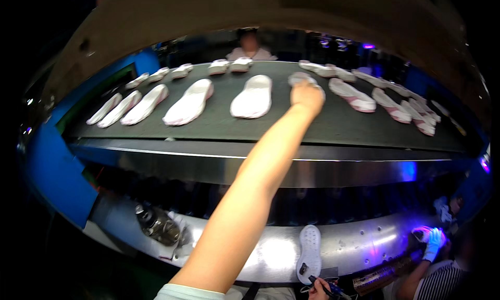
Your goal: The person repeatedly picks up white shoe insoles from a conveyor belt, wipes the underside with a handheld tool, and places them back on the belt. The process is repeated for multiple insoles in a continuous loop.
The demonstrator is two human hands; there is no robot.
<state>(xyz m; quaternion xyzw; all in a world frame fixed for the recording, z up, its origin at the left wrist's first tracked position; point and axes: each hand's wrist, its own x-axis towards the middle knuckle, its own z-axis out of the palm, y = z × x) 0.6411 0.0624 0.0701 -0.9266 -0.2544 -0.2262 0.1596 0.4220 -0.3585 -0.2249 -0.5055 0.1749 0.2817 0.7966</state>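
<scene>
I've got my left hand [307, 94] stretched out over the dark belt [219, 130], on a white shoe [298, 78]; motion blur and the back of the hand cover the fingers, so I can't tell whether they're gripping it or just resting on it. That shoe sits right of the belt's middle, between a big white shoe showing its sole [252, 98] on the left and a white-and-pink shoe [352, 95] on the right. More pale shoes line the belt both ways, a smaller-looking row along the far edge. My right hand [319, 290] is down at the lower edge, fingers narrowed around a black tool [325, 286], its end by the heel of a loose white sole [310, 245]. Sole lies flat on the steel tabletop [344, 242], heel toward me, with a small dark piece [303, 268] on the heel; can't make out what it is. Dark see-through bottle [159, 227] at the tabletop's left, tilted in view. Far right, a co-worker's gloved hand [433, 242] in violet light, striped sleeve [440, 282] below. Another person [251, 51] beyond the belt, blurred.
</scene>
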